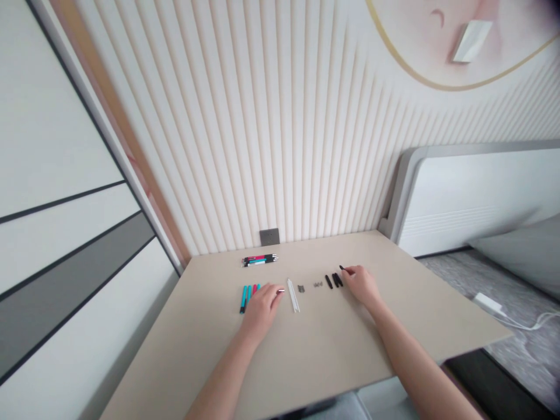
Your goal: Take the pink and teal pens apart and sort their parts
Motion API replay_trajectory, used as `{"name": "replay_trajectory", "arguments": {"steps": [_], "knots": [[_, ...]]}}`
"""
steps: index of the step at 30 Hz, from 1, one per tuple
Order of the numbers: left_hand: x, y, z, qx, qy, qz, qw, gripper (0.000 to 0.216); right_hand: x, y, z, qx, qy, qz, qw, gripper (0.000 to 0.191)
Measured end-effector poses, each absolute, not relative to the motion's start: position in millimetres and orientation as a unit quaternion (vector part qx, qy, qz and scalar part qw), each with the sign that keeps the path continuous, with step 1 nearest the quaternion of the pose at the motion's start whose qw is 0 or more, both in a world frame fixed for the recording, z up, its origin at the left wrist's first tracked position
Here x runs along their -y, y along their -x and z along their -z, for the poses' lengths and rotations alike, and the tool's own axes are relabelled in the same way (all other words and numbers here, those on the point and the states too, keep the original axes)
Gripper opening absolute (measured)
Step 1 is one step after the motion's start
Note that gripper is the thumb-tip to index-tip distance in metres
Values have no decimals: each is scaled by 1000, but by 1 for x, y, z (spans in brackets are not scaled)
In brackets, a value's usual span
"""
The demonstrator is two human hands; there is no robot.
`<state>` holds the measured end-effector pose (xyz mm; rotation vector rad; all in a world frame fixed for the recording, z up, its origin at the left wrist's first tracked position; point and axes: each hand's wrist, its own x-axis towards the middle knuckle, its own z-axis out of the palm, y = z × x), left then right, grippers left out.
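Observation:
My left hand is closed around a slim pen part; only a short dark and silvery end shows past the fingertips. Beside and partly under that hand lie turquoise and red pen barrels. Between thumb and fingers, my right hand pinches a small black pen grip. Several more black grips lie just left of it. White refills rest between the hands, followed to the right by small grey metal pieces and what look like tiny springs.
Assembled pens lie in a bunch near the back of the beige table. A dark wall socket sits behind them on the ribbed wall. To the right is a bed with a white charger and cable; a cabinet stands left.

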<state>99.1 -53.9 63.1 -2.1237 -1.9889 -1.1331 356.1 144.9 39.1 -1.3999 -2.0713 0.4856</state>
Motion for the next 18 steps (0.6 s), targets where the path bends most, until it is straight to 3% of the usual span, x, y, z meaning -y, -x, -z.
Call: {"name": "replay_trajectory", "arguments": {"steps": [11, 15, 18], "knots": [[52, -101, -59, 633, 693, 346, -14, 16, -144, -362, -30, 774, 561, -207, 208, 35], [53, -103, -60, 632, 700, 333, -24, 16, -141, -361, -32, 776, 557, -186, 232, 34], [54, -105, -62, 620, 715, 321, -33, 14, -128, -353, -39, 812, 475, -134, 313, 30]]}}
